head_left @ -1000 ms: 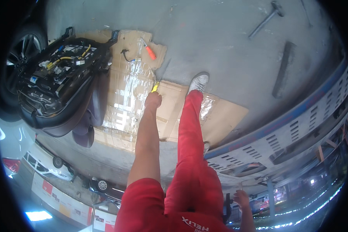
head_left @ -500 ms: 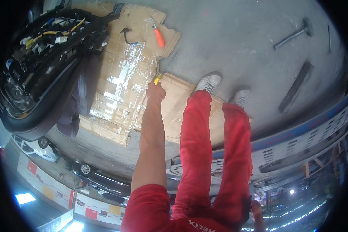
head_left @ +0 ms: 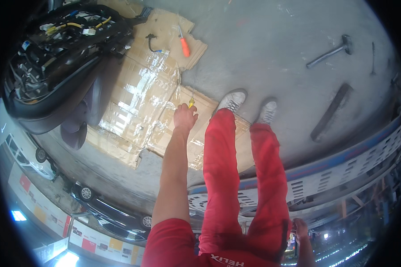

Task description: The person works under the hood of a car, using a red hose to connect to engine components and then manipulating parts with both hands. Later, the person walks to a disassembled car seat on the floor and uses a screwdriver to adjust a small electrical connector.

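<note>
My left hand (head_left: 185, 117) is closed round the yellow handle of a screwdriver (head_left: 192, 102). Its long thin shaft points away from me, over the edge of the flattened cardboard (head_left: 133, 84). Beyond it, a second screwdriver with an orange handle (head_left: 185, 47) lies on the cardboard, and a short dark cable (head_left: 152, 43) lies to its left. At the far left rests a dark car seat (head_left: 53, 107), its underside with wires exposed. Low at the right, beside my thigh, is my right hand (head_left: 300, 228); its fingers are too unclear to read.
On the grey floor at right lie a hammer (head_left: 327, 54), a thin rod (head_left: 373, 58) and a dark flat bar (head_left: 332, 112). A perforated metal frame (head_left: 307, 187) runs behind my legs. A black car (head_left: 116, 213) and a white car (head_left: 29, 153) stand at lower left.
My left hand has come back toward me and slightly right, and the yellow screwdriver's shaft has turned more upright in view. The whole view has shifted a little. My right hand shows more.
</note>
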Motion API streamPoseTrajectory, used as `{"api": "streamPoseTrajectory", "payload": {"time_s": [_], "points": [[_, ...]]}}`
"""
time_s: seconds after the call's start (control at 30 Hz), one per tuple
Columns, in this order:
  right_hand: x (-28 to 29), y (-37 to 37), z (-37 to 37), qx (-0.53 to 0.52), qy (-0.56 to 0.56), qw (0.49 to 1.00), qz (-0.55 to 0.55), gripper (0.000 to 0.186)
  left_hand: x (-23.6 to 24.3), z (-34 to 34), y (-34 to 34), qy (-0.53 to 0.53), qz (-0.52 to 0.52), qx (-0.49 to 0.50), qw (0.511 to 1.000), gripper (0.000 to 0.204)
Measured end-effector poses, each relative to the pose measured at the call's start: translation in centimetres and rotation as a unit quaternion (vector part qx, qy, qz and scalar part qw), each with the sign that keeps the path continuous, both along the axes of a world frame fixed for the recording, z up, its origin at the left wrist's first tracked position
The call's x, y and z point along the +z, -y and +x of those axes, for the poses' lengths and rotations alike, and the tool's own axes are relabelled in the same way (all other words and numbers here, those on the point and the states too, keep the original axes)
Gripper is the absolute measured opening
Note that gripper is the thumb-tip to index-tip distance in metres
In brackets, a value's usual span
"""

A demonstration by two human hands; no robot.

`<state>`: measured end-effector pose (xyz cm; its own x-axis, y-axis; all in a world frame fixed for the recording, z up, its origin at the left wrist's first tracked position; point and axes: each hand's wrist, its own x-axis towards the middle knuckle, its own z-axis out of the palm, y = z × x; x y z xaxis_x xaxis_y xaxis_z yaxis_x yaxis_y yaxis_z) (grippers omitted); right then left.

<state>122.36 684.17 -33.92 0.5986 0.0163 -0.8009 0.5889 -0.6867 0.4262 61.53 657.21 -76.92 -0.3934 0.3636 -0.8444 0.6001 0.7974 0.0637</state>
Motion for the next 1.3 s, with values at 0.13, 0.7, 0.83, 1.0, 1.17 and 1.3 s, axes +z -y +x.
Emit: {"api": "streamPoseTrajectory", "payload": {"time_s": [0.13,0.7,0.83,1.0,1.17,1.3], "points": [[-0.3,-1.0,1.1,0.019,-0.038,0.999,0.002,0.030,5.8,1.6,-2.4,-0.016,0.086,0.184,0.979,0.020],[-0.4,-11.8,-40.0,-0.021,-0.480,0.873,0.084,0.047,40.0,8.1,-23.8,0.493,0.265,0.476,0.678,0.039],[-1.1,-11.8,-46.9,-0.052,-0.454,0.888,0.051,0.039,40.1,4.6,-23.1,0.539,0.278,0.495,0.622,0.032],[-4.4,-12.2,-55.7,0.044,-0.409,0.910,0.052,0.029,32.9,-0.7,-18.3,0.400,0.226,0.583,0.671,0.025],[-11.2,-12.3,-65.0,0.091,-0.421,0.903,-0.018,0.031,20.2,-8.6,-11.8,0.182,0.216,0.717,0.637,0.016],[-18.3,-11.4,-71.4,0.078,-0.425,0.898,-0.085,0.031,10.8,-15.5,-9.1,0.068,0.152,0.713,0.681,0.033]]}}
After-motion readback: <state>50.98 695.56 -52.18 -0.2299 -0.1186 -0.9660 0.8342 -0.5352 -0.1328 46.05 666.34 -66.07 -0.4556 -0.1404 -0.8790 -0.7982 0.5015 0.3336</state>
